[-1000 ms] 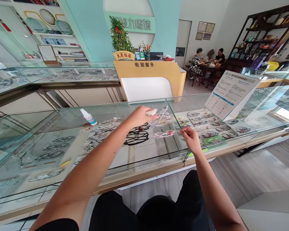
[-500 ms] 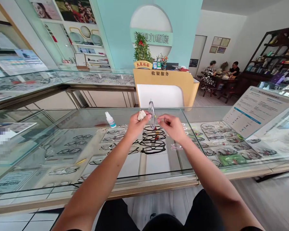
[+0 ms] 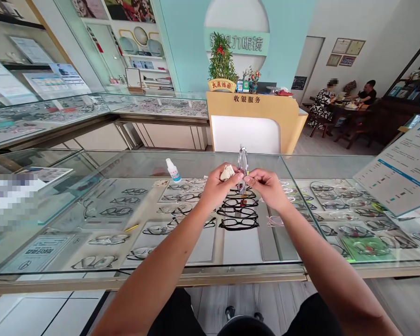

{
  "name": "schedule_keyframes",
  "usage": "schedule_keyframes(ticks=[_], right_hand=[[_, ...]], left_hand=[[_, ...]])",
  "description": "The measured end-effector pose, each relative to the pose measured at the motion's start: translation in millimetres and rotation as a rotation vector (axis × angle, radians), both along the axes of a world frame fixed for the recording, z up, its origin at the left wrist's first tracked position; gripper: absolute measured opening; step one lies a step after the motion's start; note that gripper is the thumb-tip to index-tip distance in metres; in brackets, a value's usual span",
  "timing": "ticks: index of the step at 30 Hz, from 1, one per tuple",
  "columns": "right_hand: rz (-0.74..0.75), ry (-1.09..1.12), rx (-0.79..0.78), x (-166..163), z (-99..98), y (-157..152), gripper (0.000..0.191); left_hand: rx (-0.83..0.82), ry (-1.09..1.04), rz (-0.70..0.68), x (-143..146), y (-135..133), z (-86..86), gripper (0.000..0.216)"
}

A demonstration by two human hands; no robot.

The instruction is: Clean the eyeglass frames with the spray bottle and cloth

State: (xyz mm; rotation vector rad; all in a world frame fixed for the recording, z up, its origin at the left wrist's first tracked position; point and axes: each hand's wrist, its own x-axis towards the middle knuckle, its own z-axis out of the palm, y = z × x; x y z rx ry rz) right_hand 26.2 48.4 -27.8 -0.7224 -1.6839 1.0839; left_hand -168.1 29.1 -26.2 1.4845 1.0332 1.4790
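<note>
Clear-rimmed eyeglasses (image 3: 243,161) are held up edge-on above the glass counter. My left hand (image 3: 221,186) is closed on their near side, with a crumpled off-white cloth (image 3: 227,172) tucked among its fingers. From the other side, my right hand (image 3: 268,186) is closed, its thumb and fingertips pinching the eyeglasses close to the left thumb. A small white spray bottle (image 3: 173,171) with a blue label stands on the counter left of my hands. Below them, several black-framed glasses (image 3: 238,212) lie in a column.
The glass display counter (image 3: 203,268) holds many more frames on trays. A printed sign (image 3: 402,172) leans at the right. Beyond stands a wooden cashier desk (image 3: 219,105) with a plant (image 3: 221,60). Two people (image 3: 324,102) sit at a table in the back right.
My right hand has come in from slightly apart to grip the eyeglasses beside my left hand. The whole view has shifted, so things appear farther right.
</note>
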Motion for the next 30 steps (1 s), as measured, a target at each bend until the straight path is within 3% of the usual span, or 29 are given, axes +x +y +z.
schedule_keyframes(ticks=[14, 21, 30], right_hand=[[-0.001, 0.008, 0.022, 4, 7.7, 0, 0.055], [-0.002, -0.102, 0.047, 3, 1.6, -1, 0.025], [-0.079, -0.054, 0.076, 6, 2.4, 5, 0.011]], left_hand=[[-0.007, -0.048, 0.072, 0, 6, -5.2, 0.062], [0.019, -0.064, 0.093, -2, 10, -8.7, 0.058], [0.036, -0.021, 0.092, -2, 12, -11.4, 0.058]])
